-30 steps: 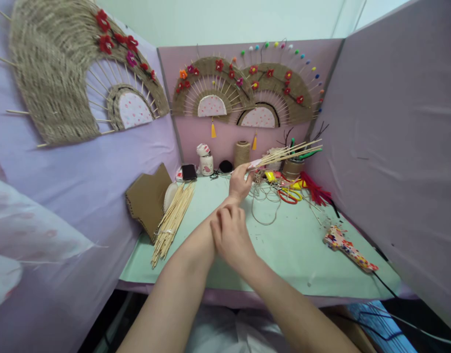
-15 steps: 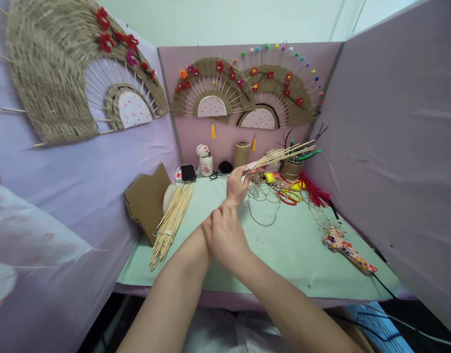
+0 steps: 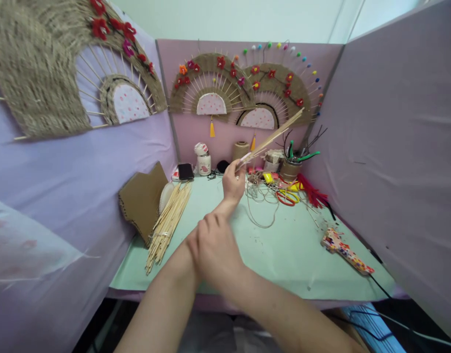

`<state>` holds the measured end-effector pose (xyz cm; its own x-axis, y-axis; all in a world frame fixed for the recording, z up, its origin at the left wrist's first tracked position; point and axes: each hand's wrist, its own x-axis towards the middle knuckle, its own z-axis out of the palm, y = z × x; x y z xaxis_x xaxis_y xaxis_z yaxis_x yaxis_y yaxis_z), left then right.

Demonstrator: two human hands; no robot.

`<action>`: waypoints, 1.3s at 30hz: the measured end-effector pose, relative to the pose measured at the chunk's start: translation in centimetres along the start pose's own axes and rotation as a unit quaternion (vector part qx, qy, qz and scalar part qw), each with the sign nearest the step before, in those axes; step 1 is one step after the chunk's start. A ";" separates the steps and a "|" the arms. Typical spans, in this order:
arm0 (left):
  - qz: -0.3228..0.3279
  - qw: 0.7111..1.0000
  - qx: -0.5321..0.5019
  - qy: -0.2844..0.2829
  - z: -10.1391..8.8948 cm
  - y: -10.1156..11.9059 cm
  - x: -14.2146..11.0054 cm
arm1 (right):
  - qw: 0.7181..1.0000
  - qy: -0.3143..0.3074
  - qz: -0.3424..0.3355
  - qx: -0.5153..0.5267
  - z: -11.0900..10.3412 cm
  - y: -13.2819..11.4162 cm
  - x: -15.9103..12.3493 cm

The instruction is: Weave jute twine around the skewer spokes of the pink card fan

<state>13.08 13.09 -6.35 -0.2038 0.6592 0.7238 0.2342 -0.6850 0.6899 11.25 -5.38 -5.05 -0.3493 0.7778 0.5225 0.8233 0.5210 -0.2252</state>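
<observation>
Out over the table, my left hand (image 3: 233,182) is closed on the base of a fan frame of thin bamboo sticks (image 3: 275,135). The frame is turned nearly edge-on, its sticks pointing up and to the right, with a pale pink piece at its base by my fingers. My right hand (image 3: 215,245) lies across my left forearm, its fingers wrapped round it. A tangle of twine (image 3: 260,189) is on the table just right of my left hand. To the left lies a bundle of bamboo sticks (image 3: 168,225).
Scissors (image 3: 287,197), red pipe cleaners (image 3: 313,191) and a flower-patterned glue gun (image 3: 345,250) with a cord lie on the right. Cardboard (image 3: 144,198) leans at left. A phone (image 3: 186,171), a twine spool (image 3: 240,150) and a pot of tools (image 3: 290,169) stand behind. Finished fans (image 3: 243,95) hang on the back panel.
The fan frame has tilted more steeply upward and turned more edge-on, so its sticks bunch together in view. My right hand still clasps the left forearm. The view has shifted slightly.
</observation>
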 end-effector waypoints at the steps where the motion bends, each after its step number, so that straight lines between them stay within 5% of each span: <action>1: -0.004 1.000 -0.013 0.007 -0.1 0.2 0.2 | 0.999 -0.010 -0.040 0.022 -0.3 -0.9 -0.7; 5: -0.056 0.992 -0.103 0.037 -1.2 1.0 0.4 | 0.963 -0.063 -0.139 0.223 -1.1 -2.3 -2.6; 10: -0.164 0.940 -0.283 0.096 -3.7 1.6 -1.7 | 0.935 0.067 -0.020 0.347 0.1 2.9 -1.0; 16: -0.270 0.881 -0.360 0.148 -4.6 0.9 -4.7 | 0.927 0.238 0.033 0.287 1.7 9.4 1.5; 23: -0.289 0.864 -0.389 0.138 -4.7 0.3 -6.0 | 0.918 0.342 -0.007 0.200 4.2 10.8 2.7; 34: -0.322 0.831 -0.453 0.025 -5.0 0.6 -6.7 | 0.940 0.320 -0.003 0.115 7.4 11.3 1.3; 39: -0.323 0.840 -0.435 0.018 -5.3 0.1 -6.4 | 0.944 0.308 -0.021 0.115 7.6 10.7 1.0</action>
<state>9.44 7.11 -10.84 -0.0530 0.9816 0.1837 -0.7170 -0.1654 0.6772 16.37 3.62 -13.20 0.0053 0.4400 0.8980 0.6714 0.6639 -0.3292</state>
